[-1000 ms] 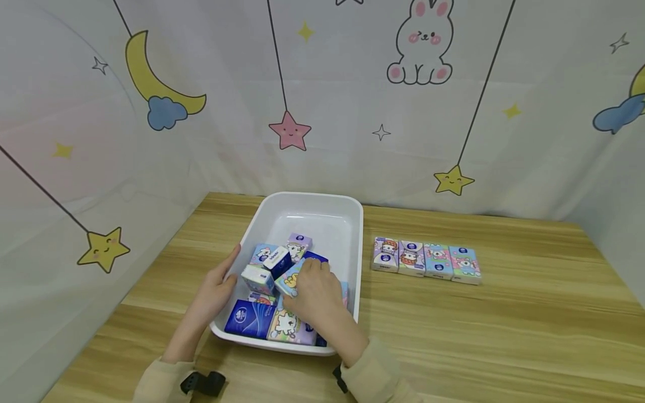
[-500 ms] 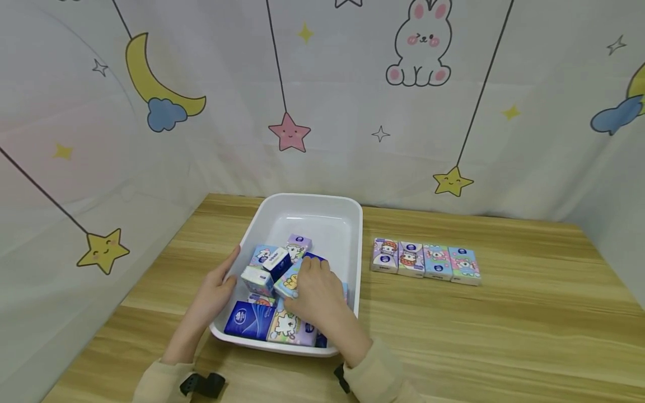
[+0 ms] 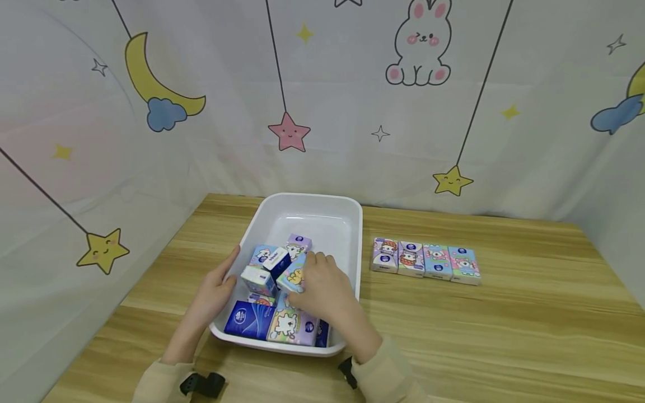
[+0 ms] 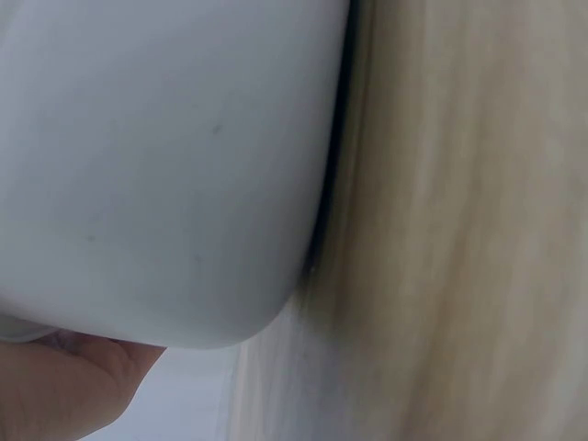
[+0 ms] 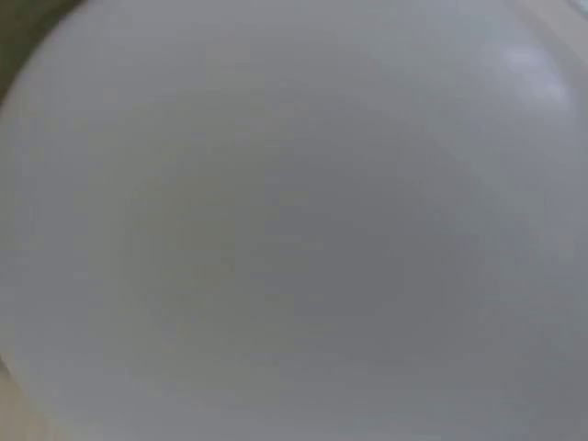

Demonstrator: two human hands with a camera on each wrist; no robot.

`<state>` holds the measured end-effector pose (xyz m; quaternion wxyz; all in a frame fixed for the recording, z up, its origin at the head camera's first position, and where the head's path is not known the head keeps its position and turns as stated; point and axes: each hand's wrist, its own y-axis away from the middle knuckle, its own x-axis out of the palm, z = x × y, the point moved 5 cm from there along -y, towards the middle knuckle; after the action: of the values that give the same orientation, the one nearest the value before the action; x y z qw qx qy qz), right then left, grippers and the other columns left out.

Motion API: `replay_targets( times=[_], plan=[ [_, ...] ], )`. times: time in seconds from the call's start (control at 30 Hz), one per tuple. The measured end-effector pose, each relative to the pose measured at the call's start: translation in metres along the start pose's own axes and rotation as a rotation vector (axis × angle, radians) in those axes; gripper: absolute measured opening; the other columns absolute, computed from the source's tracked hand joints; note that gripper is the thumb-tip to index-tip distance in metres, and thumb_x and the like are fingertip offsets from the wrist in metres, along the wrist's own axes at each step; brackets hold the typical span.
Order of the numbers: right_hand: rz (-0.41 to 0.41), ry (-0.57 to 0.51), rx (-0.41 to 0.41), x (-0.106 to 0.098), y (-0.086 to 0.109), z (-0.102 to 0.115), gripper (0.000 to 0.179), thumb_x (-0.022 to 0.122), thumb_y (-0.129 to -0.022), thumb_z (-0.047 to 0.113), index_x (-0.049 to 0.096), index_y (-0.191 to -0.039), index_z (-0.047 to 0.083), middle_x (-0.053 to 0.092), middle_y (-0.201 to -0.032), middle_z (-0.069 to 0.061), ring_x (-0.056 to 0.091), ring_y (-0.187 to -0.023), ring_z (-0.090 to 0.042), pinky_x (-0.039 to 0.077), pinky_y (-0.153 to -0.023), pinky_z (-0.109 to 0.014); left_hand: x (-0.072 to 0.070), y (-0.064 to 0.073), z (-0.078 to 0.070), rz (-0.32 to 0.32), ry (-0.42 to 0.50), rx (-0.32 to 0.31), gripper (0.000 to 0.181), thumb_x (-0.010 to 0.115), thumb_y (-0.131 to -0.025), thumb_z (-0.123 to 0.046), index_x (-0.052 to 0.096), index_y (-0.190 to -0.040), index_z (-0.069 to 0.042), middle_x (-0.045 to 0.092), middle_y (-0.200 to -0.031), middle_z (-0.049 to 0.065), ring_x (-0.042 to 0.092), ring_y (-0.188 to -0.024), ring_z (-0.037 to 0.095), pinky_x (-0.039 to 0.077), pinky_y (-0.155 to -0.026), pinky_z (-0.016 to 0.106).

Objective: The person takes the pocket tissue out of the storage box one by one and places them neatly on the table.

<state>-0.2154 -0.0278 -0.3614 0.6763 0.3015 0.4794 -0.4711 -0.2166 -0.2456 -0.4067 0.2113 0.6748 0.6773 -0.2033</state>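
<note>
cartoon-printed and blue packs [image 3: 291,326] in one white tray [image 3: 325,224]; four packs [image 3: 412,260] on tabletop [image 3: 504,330]. left hand [image 3: 215,294] grips tray; right hand [image 3: 326,290]: hold unclear.

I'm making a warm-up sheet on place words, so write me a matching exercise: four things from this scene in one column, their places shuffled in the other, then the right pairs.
Column one
1. left hand
2. right hand
3. row of four packs
4. blue pack with pale lines

Column two
A. on the tabletop, to the right of the white tub
B. at the pack with a yellow figure
C. in the tub's near left corner
D. at the tub's left rim

Pairs: 1-D, 2-B, 3-A, 4-C
</note>
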Motion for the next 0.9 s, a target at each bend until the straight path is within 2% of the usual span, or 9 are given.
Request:
replay_targets(
  times=[0.23,0.53,0.9],
  plan=[
    [0.039,-0.024,-0.012,-0.014,0.003,-0.010,0.088,0.071,-0.077,0.045,0.039,-0.142,-0.005,0.057,-0.126,-0.016,0.053,-0.107,-0.024,0.053,-0.090,-0.040,0.000,-0.001,0.001,-0.005,-0.014,0.005,0.060,0.035,-0.095,-0.001,0.022,-0.153,-0.010,0.022,-0.158,0.018,0.021,-0.145,0.041,0.020,-0.117,0.058],
    [0.035,-0.103,0.011,-0.029,0.006,-0.025,0.088,0.075,-0.075,0.043,0.041,-0.140,-0.006,0.057,-0.124,-0.017,0.053,-0.107,-0.027,0.051,-0.093,-0.043,-0.001,0.001,-0.001,-0.003,-0.009,0.002,0.060,0.036,-0.095,-0.001,0.022,-0.153,-0.011,0.022,-0.158,0.019,0.022,-0.144,0.042,0.021,-0.117,0.059],
    [0.045,-0.087,0.042,-0.045,0.011,-0.041,0.087,0.075,-0.075,0.041,0.041,-0.141,-0.004,0.057,-0.124,-0.016,0.055,-0.105,-0.026,0.053,-0.092,-0.042,0.000,0.000,0.001,-0.007,-0.010,-0.001,0.060,0.035,-0.095,-0.001,0.022,-0.153,-0.010,0.022,-0.158,0.019,0.022,-0.145,0.041,0.021,-0.118,0.058]
  ],
)
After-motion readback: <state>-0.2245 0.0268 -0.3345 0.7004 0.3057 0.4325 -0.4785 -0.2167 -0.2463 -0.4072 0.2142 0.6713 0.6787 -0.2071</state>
